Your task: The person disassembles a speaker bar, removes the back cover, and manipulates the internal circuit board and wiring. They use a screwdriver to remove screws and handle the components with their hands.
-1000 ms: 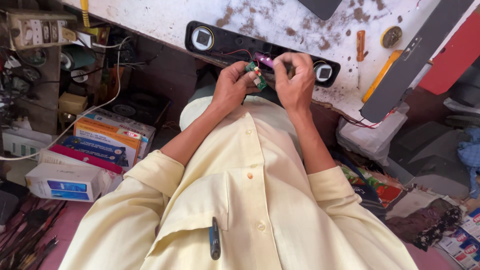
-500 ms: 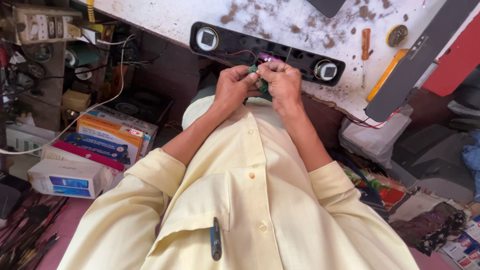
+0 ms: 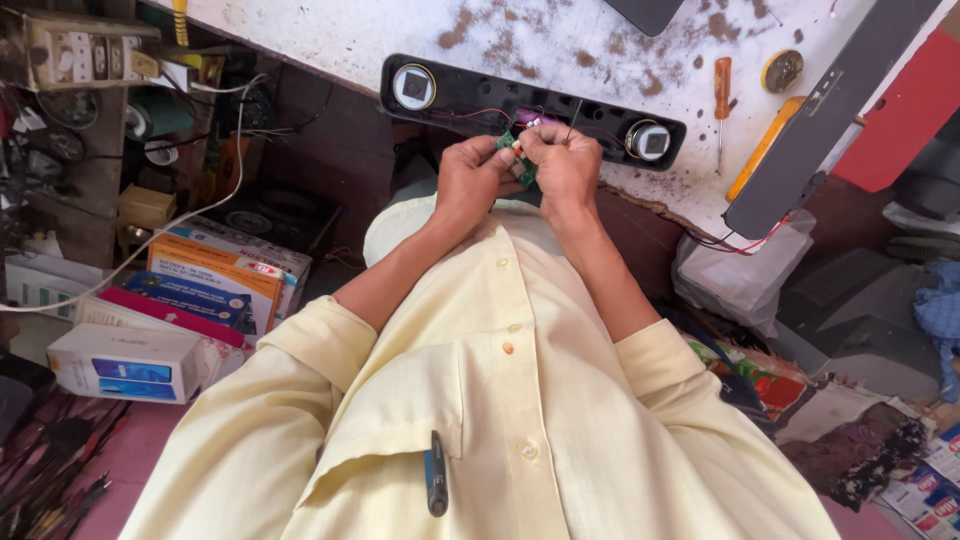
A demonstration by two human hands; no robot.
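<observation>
My left hand (image 3: 468, 180) is curled close, thumb and fingers pinching the left edge of a small green circuit board (image 3: 513, 150) that sits just above my chest, at the near lip of the white worktable (image 3: 330, 40). I judge the board light and stiff but easy to hurt (thin, with soldered bits on its face), so the edges are the place to take it, not the parts. Thin red wires (image 3: 470, 113) run from it back into the open black speaker bar (image 3: 450, 95) lying on the table just beyond my knuckles, so it cannot be pulled far without straining those joints. My right hand (image 3: 565, 165) is nearly closed too, fingertips pressed on the board's right side; whether they also nip a wire I cannot tell, my knuckles hide it. Both hands touch each other over the board. Further right lie an orange-handled screwdriver (image 3: 721, 85) and a long black panel (image 3: 830, 110), well apart from my grip.
</observation>
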